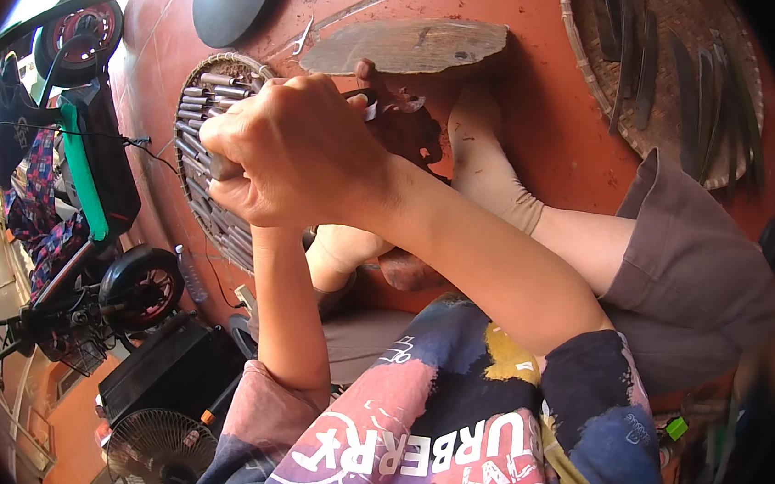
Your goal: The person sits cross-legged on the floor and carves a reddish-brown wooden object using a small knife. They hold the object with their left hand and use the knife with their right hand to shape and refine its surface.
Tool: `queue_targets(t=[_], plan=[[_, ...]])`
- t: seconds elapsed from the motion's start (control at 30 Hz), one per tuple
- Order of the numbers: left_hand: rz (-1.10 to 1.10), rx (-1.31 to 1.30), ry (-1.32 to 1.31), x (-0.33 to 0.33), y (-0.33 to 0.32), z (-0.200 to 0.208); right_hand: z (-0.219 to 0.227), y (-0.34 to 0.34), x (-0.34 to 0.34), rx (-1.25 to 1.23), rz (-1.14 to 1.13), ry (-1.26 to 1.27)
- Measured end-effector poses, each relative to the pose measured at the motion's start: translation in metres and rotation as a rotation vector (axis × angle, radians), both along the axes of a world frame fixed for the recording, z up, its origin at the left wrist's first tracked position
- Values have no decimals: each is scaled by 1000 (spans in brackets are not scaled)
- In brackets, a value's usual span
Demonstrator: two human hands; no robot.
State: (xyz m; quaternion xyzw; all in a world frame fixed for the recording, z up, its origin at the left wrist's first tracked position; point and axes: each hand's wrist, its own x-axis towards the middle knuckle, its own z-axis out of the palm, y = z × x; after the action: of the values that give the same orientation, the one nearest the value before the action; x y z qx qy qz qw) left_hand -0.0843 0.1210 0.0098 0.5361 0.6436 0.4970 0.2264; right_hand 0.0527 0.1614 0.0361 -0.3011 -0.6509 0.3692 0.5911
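My right hand (308, 147) is closed in a fist in front of me, its forearm reaching across from the right. A rounded brown end, like that of a handle (224, 169), pokes out between its curled fingers. Behind it my left hand is mostly hidden; only the left forearm (285, 307) shows clearly, rising to meet it. Just beyond the hands stands a rusty, vise-like metal piece (412, 124) between my feet. To the left, a round woven tray (179, 122) holds several handles with metal collars, partly covered by my fist.
A worn wooden board (404, 48) lies beyond the feet, with a small wrench (303, 36) beside it. Several dark blades (647, 71) rest on a woven tray (579, 28) at the far right. Leftward are a parked scooter (90, 161), a plastic bottle (189, 273) and a fan (162, 453).
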Motion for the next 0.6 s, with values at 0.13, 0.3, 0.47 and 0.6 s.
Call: queue_targets(t=[0.13,0.3,0.47,0.6], plan=[[-12,-14,-9,-7,0,6,5,4,1,-21,47,64],[-19,-20,-2,-6,2,3,7,2,1,-36,31,-132],[-15,-23,-1,-8,-1,4,9,6,-3,-110,63,-62],[-18,-23,4,-7,0,3,7,1,2,-57,13,-77]])
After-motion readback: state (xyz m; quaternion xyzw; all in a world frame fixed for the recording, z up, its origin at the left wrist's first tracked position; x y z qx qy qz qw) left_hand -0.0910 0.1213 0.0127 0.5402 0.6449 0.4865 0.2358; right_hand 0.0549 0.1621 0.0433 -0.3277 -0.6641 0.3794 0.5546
